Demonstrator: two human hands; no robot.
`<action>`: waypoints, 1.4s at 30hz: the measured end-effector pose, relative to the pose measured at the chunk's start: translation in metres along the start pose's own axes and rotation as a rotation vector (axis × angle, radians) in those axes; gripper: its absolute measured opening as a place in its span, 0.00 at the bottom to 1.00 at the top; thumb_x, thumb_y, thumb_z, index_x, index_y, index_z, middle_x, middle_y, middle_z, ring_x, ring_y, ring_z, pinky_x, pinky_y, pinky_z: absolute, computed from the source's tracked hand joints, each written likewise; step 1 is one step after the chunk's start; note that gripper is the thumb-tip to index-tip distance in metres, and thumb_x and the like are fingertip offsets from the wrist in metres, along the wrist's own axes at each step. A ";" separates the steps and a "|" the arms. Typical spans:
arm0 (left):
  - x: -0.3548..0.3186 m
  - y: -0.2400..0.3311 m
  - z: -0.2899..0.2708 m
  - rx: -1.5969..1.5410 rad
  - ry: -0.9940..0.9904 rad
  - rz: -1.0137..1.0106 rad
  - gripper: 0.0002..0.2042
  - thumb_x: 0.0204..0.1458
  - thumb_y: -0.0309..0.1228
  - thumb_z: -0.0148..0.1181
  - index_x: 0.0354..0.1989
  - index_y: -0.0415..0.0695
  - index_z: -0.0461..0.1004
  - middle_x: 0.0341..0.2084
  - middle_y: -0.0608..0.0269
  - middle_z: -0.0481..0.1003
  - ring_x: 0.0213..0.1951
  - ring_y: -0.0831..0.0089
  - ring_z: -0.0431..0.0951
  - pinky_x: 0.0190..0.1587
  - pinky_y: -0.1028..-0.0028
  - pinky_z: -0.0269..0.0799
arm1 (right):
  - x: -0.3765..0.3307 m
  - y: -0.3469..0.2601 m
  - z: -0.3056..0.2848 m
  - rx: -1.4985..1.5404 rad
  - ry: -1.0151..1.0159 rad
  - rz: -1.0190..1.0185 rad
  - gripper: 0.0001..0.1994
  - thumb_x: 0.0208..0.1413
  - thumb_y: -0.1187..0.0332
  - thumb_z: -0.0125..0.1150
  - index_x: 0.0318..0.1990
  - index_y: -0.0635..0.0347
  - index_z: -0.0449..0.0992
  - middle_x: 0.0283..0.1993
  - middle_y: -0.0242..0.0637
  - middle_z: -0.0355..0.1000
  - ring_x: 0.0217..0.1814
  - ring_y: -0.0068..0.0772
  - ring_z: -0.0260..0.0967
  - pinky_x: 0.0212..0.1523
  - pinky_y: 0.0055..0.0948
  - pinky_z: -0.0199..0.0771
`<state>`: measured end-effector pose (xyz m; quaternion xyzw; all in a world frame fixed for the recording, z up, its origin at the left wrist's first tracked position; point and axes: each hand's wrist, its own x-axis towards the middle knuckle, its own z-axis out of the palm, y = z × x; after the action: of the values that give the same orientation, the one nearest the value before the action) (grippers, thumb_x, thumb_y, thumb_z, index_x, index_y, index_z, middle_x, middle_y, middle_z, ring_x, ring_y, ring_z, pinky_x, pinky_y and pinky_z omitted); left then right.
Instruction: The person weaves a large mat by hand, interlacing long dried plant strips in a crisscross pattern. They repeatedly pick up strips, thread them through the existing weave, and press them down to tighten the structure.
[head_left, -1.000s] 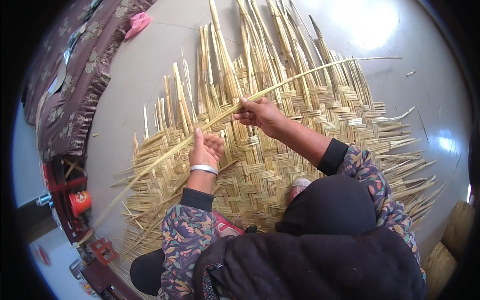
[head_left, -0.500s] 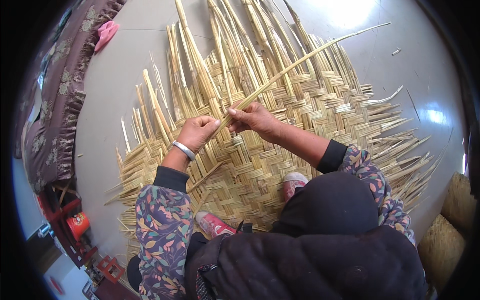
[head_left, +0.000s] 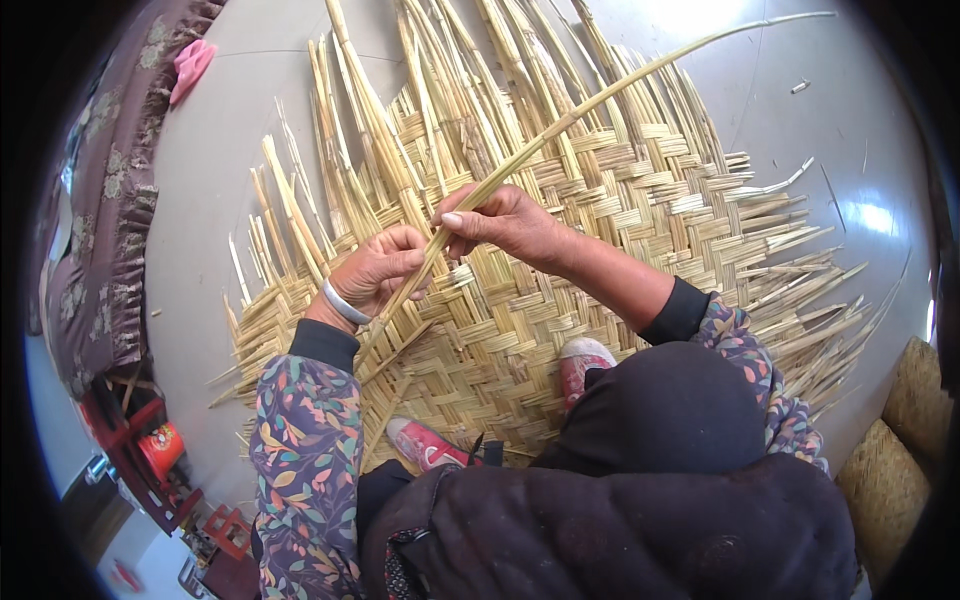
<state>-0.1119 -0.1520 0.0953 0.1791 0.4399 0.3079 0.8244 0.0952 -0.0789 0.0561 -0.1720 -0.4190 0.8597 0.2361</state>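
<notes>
Held above the woven mat [head_left: 510, 350]: one long, pale reed [head_left: 570, 118]; long axis oblique, running from lower left to upper right; thin tip pointing to the upper right, bowed slightly, out past the mat and over the grey floor [head_left: 800, 130]; thicker portion slanting down to the lower left, with the exact end hard to tell against the mat; pinched between thumb and fingers of the right hand [head_left: 505, 225], thumb uppermost; gripped just below by the left hand [head_left: 375, 270], fingers curled beneath, thumb at the edge; worn on the left wrist, a silvery bracelet [head_left: 345, 302]; projecting from the far mat edge, loose stalks [head_left: 365, 88], aimed mostly away; standing on the mat, two red shoes [head_left: 425, 445].
</notes>
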 end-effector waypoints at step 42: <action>-0.008 -0.055 0.015 0.587 0.390 -0.222 0.07 0.51 0.31 0.59 0.32 0.39 0.74 0.21 0.67 0.74 0.21 0.77 0.76 0.23 0.81 0.72 | -0.035 0.053 0.001 0.193 0.354 0.341 0.06 0.53 0.65 0.61 0.35 0.54 0.73 0.30 0.27 0.73 0.30 0.17 0.70 0.30 0.17 0.73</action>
<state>-0.0839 -0.1984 0.0772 0.2971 0.6751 0.1057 0.6670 0.1100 -0.1277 0.0180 -0.3645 -0.2520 0.8796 0.1731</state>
